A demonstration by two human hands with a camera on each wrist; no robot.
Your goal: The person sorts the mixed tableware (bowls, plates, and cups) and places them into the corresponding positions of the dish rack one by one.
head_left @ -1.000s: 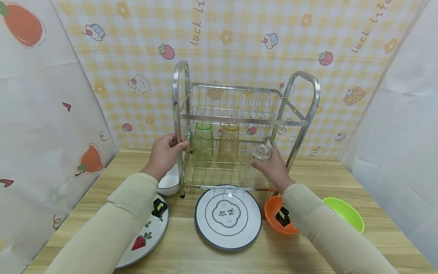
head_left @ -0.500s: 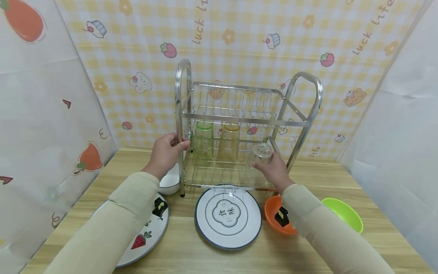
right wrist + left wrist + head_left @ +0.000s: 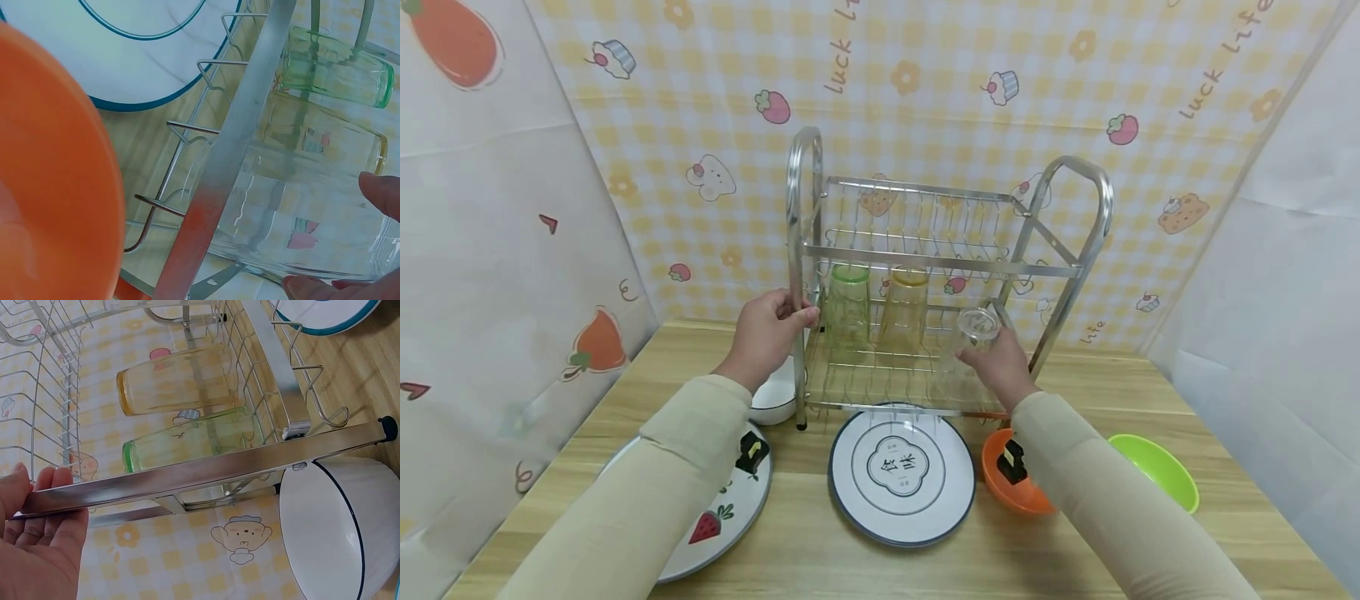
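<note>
At the left front post of the two-tier metal dish rack (image 3: 940, 263), my left hand (image 3: 767, 337) grips the post between thumb and fingers, as the left wrist view also shows. My right hand (image 3: 1006, 367) holds a clear drinking glass (image 3: 300, 215), upside down at the right part of the lower shelf. Its thumb and fingers are on opposite sides of the glass near the raised base. A green glass (image 3: 849, 308) and a yellow glass (image 3: 906, 312) stand inverted side by side on the same shelf, left of the clear one.
In front of the rack lies a white plate (image 3: 857, 504) with a dark rim. An orange bowl (image 3: 1017, 497) and a lime-green bowl (image 3: 1157, 471) sit to the right. A white bowl (image 3: 775, 396) and a strawberry-patterned plate (image 3: 741, 517) are at left. Behind the rack rises a checkered cloth (image 3: 700, 100).
The head view has tilted slightly. Both hands keep their holds on the post and the clear glass, and the other glasses stay in place.
</note>
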